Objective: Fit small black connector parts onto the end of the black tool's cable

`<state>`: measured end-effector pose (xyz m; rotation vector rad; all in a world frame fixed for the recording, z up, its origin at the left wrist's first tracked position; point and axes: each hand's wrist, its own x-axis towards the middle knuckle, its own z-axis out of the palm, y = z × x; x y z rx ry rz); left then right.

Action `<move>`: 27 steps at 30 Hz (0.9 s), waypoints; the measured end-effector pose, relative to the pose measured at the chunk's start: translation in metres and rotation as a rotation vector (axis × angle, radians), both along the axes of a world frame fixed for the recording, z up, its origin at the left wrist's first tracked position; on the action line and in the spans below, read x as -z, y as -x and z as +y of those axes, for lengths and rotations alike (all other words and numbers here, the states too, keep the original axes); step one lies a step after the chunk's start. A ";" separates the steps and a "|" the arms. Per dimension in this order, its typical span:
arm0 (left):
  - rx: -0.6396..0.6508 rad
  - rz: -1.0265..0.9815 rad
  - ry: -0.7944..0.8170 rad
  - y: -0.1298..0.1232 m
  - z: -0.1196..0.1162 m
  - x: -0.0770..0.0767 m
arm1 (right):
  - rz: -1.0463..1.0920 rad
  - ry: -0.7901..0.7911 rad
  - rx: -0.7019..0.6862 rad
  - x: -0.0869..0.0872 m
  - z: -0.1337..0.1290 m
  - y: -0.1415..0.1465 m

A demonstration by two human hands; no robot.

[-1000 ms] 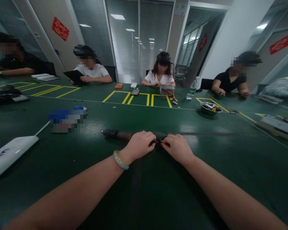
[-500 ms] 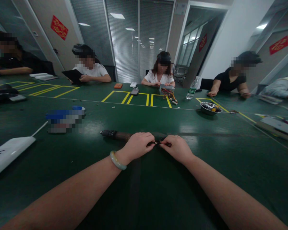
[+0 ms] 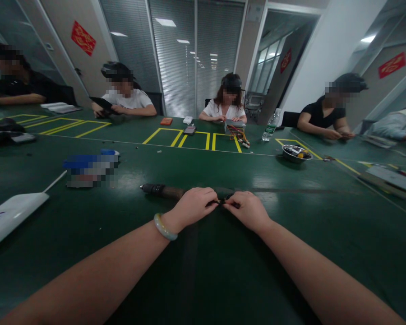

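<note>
My left hand (image 3: 199, 201) and my right hand (image 3: 247, 208) meet over the middle of the green table, fingertips pinched a short gap apart. Between them is a small dark part (image 3: 219, 201) with a brass-coloured spot. Both hands grip it, each from its own side; most of it is hidden by the fingers, and its kind is too small to tell. Just behind the hands lies what looks like an electric screwdriver (image 3: 169, 192), its black chuck end pointing left. My left knuckles overlap its body.
A white power strip (image 3: 15, 212) and a blurred blue-and-white pack (image 3: 91, 169) lie left. A metal bowl (image 3: 297, 154) of small parts and a water bottle (image 3: 269, 127) stand at the far right. Across the table (image 3: 149, 280) sit several people; a grey box (image 3: 234, 126) with wires is before one.
My hands stay almost in place, pinching the small dark part, with my right hand slightly further left. Across the table, one person's tablet tilts lower, and the person at right has brought both hands together.
</note>
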<state>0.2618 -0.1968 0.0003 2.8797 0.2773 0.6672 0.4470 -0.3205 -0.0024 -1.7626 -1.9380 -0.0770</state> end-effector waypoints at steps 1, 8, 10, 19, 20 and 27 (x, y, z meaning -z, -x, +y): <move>-0.003 0.005 0.001 0.000 0.000 0.000 | -0.018 0.000 -0.003 0.000 0.000 0.001; -0.040 -0.002 0.007 -0.001 -0.002 0.000 | -0.117 -0.003 0.000 -0.002 0.005 0.005; -0.054 -0.004 0.011 -0.002 -0.002 0.000 | -0.139 0.007 0.001 -0.003 0.007 0.005; -0.085 0.008 0.019 0.000 -0.005 -0.003 | -0.203 0.050 0.052 -0.003 0.014 0.014; -0.089 0.011 0.016 0.000 -0.006 -0.004 | -0.223 0.054 0.058 -0.004 0.015 0.016; -0.097 -0.069 -0.001 0.004 -0.018 -0.014 | -0.261 0.092 0.064 -0.004 0.022 0.021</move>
